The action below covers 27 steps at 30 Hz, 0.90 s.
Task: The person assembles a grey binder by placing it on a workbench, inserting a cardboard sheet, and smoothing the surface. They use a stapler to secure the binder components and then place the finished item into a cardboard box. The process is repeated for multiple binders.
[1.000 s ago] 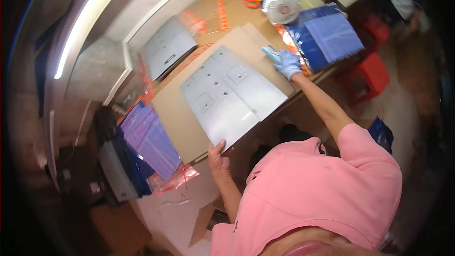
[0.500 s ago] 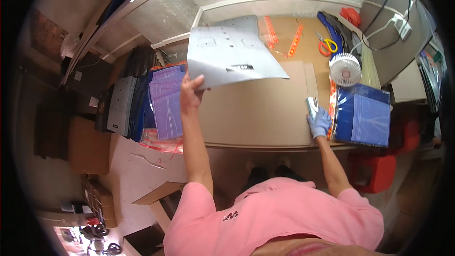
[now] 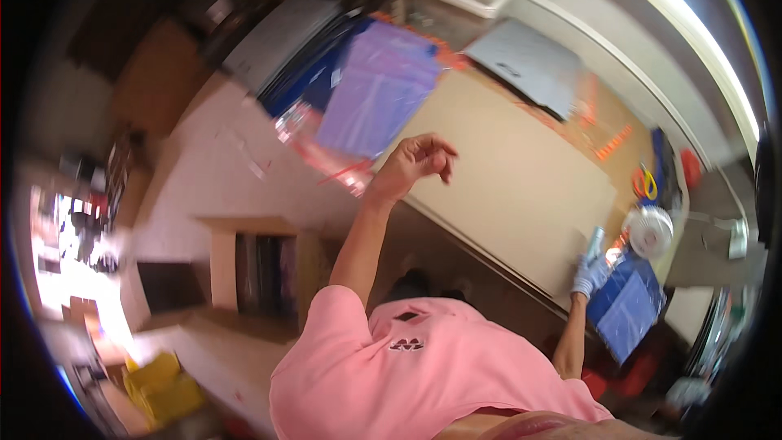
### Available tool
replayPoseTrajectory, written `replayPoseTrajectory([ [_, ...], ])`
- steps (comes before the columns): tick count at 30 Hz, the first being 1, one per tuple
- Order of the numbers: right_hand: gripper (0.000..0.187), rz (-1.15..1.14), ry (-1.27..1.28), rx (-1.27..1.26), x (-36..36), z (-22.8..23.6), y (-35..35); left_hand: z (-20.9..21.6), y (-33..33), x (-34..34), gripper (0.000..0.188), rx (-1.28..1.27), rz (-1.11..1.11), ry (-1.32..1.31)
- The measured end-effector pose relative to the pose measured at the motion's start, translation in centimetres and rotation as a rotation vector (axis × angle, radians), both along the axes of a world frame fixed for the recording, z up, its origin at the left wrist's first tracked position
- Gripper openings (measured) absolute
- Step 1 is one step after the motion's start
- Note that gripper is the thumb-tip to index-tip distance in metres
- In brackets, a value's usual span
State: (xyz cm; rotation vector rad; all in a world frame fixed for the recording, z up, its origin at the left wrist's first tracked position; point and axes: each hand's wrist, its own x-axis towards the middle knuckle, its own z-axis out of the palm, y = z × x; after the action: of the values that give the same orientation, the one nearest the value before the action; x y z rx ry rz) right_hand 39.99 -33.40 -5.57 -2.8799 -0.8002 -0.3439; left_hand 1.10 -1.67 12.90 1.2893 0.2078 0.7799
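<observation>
My left hand [image 3: 411,165] hovers over the near-left edge of the brown cardboard tabletop [image 3: 505,163]. Its fingers are loosely curled and hold nothing. A grey printed sheet [image 3: 529,65] lies at the far side of the table, apart from that hand. My right hand [image 3: 588,273], in a pale blue glove, rests at the table's right end. It grips a small grey-blue cylinder [image 3: 595,241] that points up. I wear a pink shirt.
A stack of purple sheets [image 3: 379,98] lies left of the table over dark blue folders. A blue folder [image 3: 627,310], a white round roll [image 3: 649,232], orange-handled scissors [image 3: 643,183] and orange strips [image 3: 611,143] sit at the right end. Cardboard boxes [image 3: 252,265] stand on the floor.
The grey sheet has left my left hand and now lies at the far side of the table. That hand has drawn back, empty. My head has turned, rotating the view.
</observation>
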Motion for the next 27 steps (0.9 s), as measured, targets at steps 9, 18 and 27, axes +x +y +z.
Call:
replayPoseTrajectory([
  [9,0.047,0.680,0.177,0.076,-8.7,3.5,22.1,17.4,-9.8,-18.9,0.024,0.631,-0.013,-0.577],
  [18,0.028,1.618,0.582,0.034,-41.9,5.3,41.0,21.3,-11.2,-28.6,0.022,1.011,0.512,-0.417],
  [27,0.031,2.252,0.629,-0.701,-63.4,-0.1,38.2,20.4,-14.7,-33.8,0.025,0.889,1.219,-0.128],
])
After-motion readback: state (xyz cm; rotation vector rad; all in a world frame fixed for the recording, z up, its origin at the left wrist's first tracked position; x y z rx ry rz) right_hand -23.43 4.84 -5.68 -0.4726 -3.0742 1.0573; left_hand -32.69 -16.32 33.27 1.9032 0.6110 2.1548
